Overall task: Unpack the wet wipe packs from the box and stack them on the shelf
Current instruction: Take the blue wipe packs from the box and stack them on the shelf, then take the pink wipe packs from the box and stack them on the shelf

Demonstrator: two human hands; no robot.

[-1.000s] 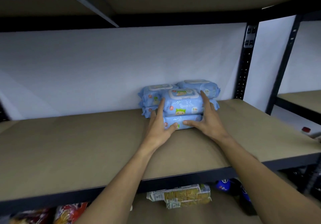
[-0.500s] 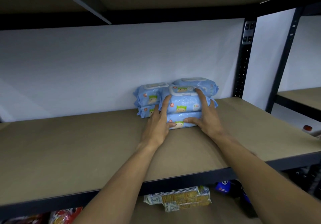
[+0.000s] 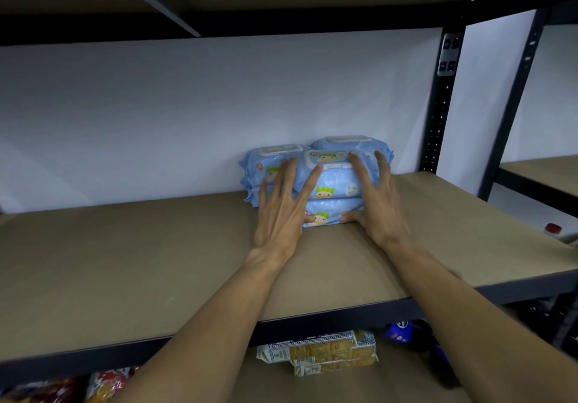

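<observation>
Several light blue wet wipe packs with white lids sit at the back of the brown shelf board [image 3: 156,262], against the white wall. A front stack of two packs [image 3: 334,185] stands just before a back left stack [image 3: 266,165] and a back right stack [image 3: 347,143]. My left hand [image 3: 281,212] lies flat with spread fingers on the front stack's left side. My right hand [image 3: 378,205] rests on its right side, thumb at the bottom pack, fingers splayed over the top one. Neither hand lifts a pack. No box is in view.
A black upright post [image 3: 438,115] stands right of the packs, with another shelf unit [image 3: 544,174] beyond it. An upper shelf hangs close overhead. Below are cracker packets [image 3: 325,352], red snack bags [image 3: 103,384] and a blue item [image 3: 400,330]. A red-capped object [image 3: 553,229] sits far right.
The front stack has slid back against the rear packs. Both hands have gone from clasping its sides to lying on it with fingers spread wider and higher.
</observation>
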